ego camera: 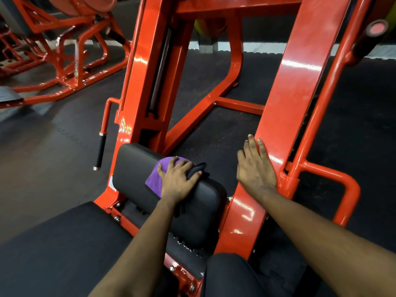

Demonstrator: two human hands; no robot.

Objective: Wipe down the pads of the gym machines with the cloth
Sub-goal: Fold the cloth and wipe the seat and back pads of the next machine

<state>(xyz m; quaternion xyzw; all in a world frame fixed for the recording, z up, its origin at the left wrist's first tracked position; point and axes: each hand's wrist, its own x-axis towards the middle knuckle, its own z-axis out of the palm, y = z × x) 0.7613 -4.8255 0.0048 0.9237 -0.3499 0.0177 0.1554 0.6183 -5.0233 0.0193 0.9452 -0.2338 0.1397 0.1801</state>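
Observation:
A black padded head rest (132,168) sits low on an orange gym machine, between its two sloping rails. My left hand (179,181) lies on top of this pad and presses a purple and dark cloth (154,179) against it, fingers spread over the bunched fabric. My right hand (255,166) rests flat on the right orange rail (297,82), fingers straight, holding nothing. A larger black seat pad (55,249) lies below and to the left of the head rest.
A black-gripped orange handle (100,151) hangs left of the pad. The left orange rail (145,71) rises behind it. Another orange machine (70,56) stands at the far left. Dark rubber flooring (353,125) surrounds everything. My dark-clothed knee (233,275) is at the bottom.

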